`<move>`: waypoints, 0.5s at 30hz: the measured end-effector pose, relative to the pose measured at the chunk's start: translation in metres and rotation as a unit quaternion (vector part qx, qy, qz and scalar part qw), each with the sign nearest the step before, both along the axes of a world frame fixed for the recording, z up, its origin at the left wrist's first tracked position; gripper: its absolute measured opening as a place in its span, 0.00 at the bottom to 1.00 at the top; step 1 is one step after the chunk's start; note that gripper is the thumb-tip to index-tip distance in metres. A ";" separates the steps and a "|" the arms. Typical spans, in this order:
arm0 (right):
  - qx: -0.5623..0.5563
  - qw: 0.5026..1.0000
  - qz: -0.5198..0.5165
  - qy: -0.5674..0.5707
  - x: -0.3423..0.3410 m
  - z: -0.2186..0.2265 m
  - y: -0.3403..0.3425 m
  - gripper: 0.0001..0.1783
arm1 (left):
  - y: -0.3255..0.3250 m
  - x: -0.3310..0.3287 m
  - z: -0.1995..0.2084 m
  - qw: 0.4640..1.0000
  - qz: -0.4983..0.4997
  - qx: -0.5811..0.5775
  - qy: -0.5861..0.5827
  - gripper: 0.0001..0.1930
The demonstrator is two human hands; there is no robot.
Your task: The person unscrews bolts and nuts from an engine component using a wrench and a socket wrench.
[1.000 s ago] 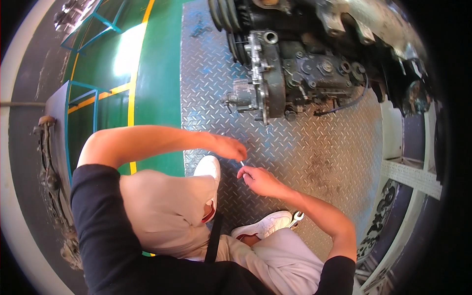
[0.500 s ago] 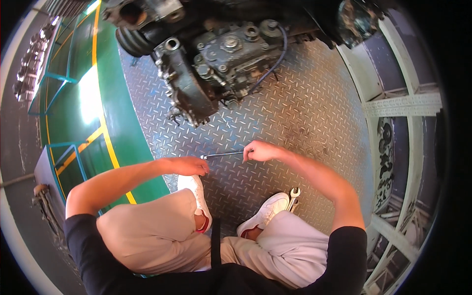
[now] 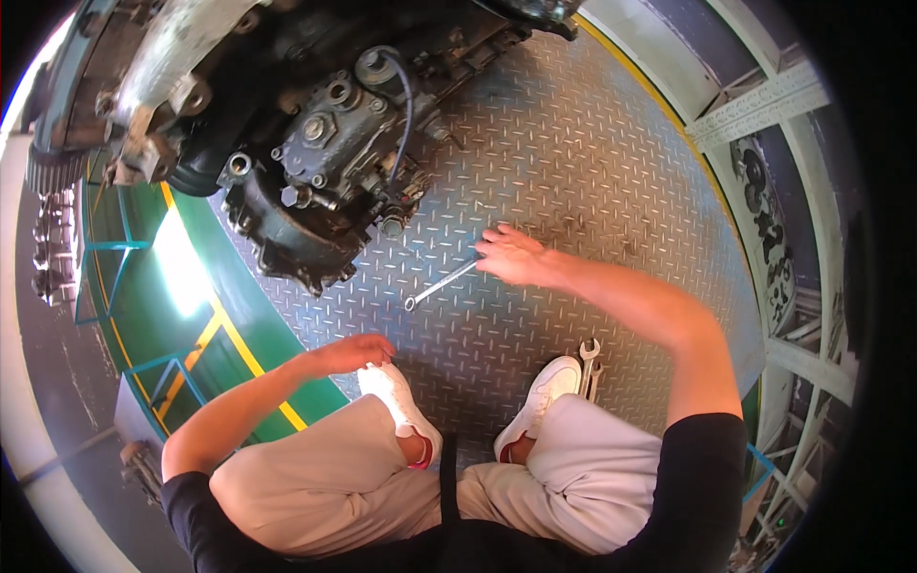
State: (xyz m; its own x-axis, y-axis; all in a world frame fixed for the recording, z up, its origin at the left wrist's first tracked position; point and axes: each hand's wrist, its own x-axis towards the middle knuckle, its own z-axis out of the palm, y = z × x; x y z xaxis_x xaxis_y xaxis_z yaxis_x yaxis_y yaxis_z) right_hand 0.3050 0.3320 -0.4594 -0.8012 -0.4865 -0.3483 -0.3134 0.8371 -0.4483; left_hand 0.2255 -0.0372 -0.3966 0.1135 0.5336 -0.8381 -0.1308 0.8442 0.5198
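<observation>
A silver wrench (image 3: 443, 282) is gripped in my right hand (image 3: 511, 258) above the metal floor. Its ring end points down and left, toward my left hand; the other end is hidden by my fingers. Apart from the wrench, my left hand (image 3: 355, 353) hangs loosely over my left shoe (image 3: 390, 387), fingers partly bent, with nothing visible in them. Ahead and to the left stands a dark, greasy engine (image 3: 320, 143) with a housing, bolts and a thin hose on this side. Both hands are apart from it.
Beside my right shoe (image 3: 551, 387), open-ended wrenches (image 3: 589, 353) lie on the tread-plate floor (image 3: 573, 181). A pale metal frame (image 3: 755, 110) borders the right side. Green floor (image 3: 244, 329) with yellow lines and blue stands (image 3: 115, 245) lies to the left.
My right hand has carried the wrench forward, tilting it so the ring end hangs lower. My left hand is now away from the wrench's end. The view has turned, showing more engine.
</observation>
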 end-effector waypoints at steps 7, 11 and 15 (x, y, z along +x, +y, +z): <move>0.112 0.981 0.104 0.119 -0.002 0.001 0.037 0.10 | -0.003 -0.006 -0.001 0.999 0.030 -0.042 0.000 0.19; 0.089 0.981 0.114 0.129 0.003 -0.003 0.049 0.09 | -0.002 -0.008 -0.001 0.998 0.030 -0.048 0.004 0.20; 0.041 0.976 0.157 0.146 0.006 0.008 0.047 0.13 | -0.002 -0.008 0.000 0.998 0.035 -0.052 -0.006 0.20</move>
